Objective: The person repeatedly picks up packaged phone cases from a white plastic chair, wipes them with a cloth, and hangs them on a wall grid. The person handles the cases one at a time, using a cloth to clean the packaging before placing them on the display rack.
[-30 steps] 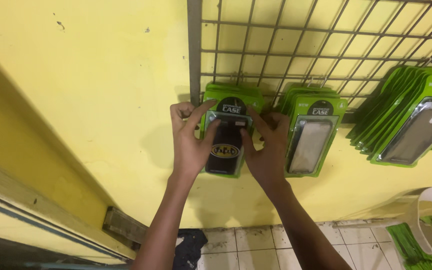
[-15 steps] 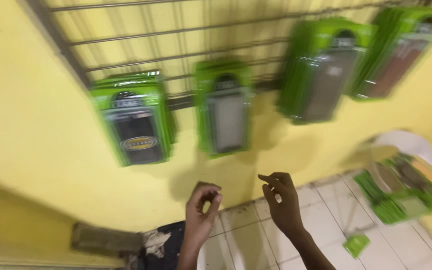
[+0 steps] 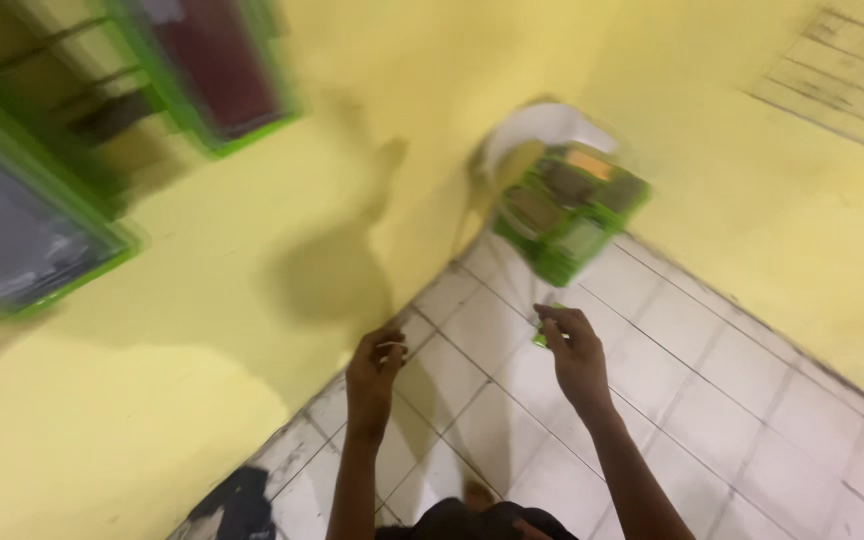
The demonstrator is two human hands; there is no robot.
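My left hand (image 3: 375, 372) hovers over the white tiled floor (image 3: 712, 400), fingers curled loosely, nothing in it. My right hand (image 3: 574, 352) is held out beside it, fingers apart and empty. A small green package (image 3: 542, 338) lies on the floor just past my right hand, partly hidden by the fingers. Farther off, a white chair (image 3: 542, 130) against the yellow wall holds a pile of green phone-case packages (image 3: 570, 218). Two green-framed packages (image 3: 12, 225) hang blurred on the wall at the upper left.
Yellow walls (image 3: 372, 100) meet in a corner behind the chair. A dark cloth or patch (image 3: 232, 500) lies on the floor at the wall's foot, lower left. The picture is blurred by motion.
My hands let go of the hanging package and dropped away from the wire rack. The view swung down and right toward the floor and the chair.
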